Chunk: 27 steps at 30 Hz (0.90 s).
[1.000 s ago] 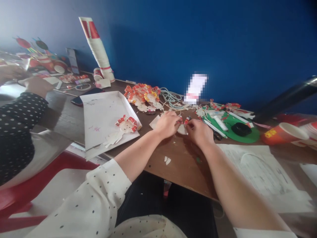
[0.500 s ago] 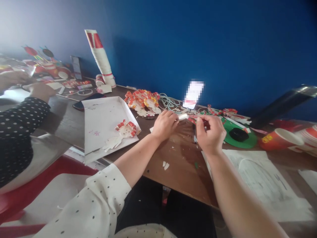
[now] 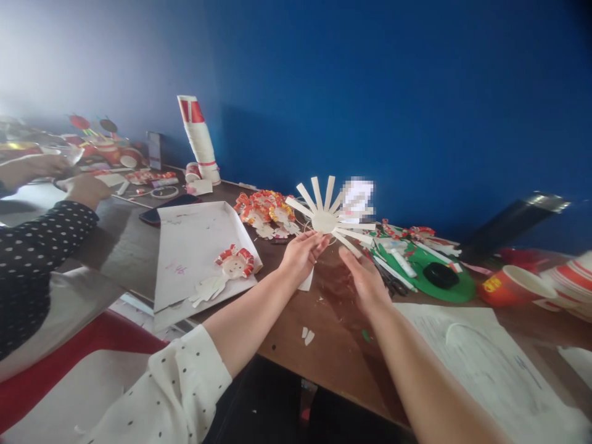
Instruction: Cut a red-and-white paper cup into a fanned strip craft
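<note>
A paper cup cut into strips (image 3: 325, 222) faces me in the head view, its pale strips fanned out around a round base. My left hand (image 3: 303, 253) pinches it at the lower edge of the base. At the lower right, my right hand (image 3: 367, 280) has its thumb and fingers about the end of one strip. Behind the hands, several finished curled paper-cup figures (image 3: 266, 209) lie in a heap. Another figure with a red curled rim (image 3: 235, 262) rests in the white box lid (image 3: 185, 246) to the left.
On the right are a green disc (image 3: 456, 290) with a black roll of tape (image 3: 440, 275), a white tube (image 3: 403, 262), a red cup (image 3: 513, 285) and paper sheets (image 3: 481, 357). A dark bottle (image 3: 504, 225) leans there. Stacked cups (image 3: 201, 139) stand left; a co-worker's sleeve (image 3: 41, 246) is beside me.
The cut cup, seen narrowly between my hands before, now faces me with its strips fanned out. My right hand has moved lower and left. The whole scene sits slightly lower in view.
</note>
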Tool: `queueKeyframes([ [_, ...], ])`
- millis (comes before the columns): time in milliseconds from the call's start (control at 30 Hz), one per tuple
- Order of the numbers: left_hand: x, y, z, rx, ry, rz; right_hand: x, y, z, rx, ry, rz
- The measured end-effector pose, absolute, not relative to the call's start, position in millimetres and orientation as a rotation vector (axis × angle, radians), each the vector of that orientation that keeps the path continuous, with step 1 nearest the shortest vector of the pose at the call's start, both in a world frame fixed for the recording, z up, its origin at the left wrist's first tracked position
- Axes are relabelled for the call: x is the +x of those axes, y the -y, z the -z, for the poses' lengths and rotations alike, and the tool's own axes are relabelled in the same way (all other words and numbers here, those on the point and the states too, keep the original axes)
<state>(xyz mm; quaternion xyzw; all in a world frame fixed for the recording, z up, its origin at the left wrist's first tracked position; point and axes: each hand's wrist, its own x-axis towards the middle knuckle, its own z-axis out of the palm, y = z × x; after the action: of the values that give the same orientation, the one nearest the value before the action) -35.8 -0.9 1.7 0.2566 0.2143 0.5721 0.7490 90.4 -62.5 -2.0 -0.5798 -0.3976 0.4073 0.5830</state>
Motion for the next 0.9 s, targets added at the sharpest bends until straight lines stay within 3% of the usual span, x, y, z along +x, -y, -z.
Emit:
queueKeyframes([
  [200,-31,6,1,0.516,-0.515,-1.154,69,61,8,-1.048,0.773,-1.365],
  [333,-22,14,2,0.52,-0.522,-1.104,70,49,14,-0.886,0.675,-1.222],
  [533,-13,21,6,0.543,-0.621,-0.994,85,41,22,-1.01,0.607,-1.111],
  [900,-20,15,2,0.587,-0.764,-1.087,83,45,18,-1.008,0.478,-1.159],
])
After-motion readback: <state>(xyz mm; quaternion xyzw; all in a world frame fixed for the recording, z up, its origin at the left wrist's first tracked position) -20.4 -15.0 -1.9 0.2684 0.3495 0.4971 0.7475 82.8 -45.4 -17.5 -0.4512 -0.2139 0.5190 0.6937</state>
